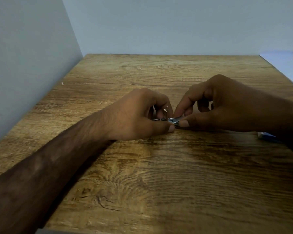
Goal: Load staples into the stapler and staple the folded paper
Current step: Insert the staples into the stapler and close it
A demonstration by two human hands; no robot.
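Observation:
A small metal stapler (173,120) lies low over the wooden table (159,174), held between both hands near the middle. My left hand (135,115) grips its left end, thumb underneath and fingers curled over; thin metal parts stick up by the fingers. My right hand (227,105) pinches the right end between thumb and forefinger. Most of the stapler is hidden by the fingers. I cannot tell whether staples are inside it. A white sheet of paper (282,65) lies at the table's far right corner.
A small blue and white box (265,135) peeks out under my right forearm at the right edge. Grey walls close the table on the left and back. A tiny pale speck (62,83) lies near the left wall.

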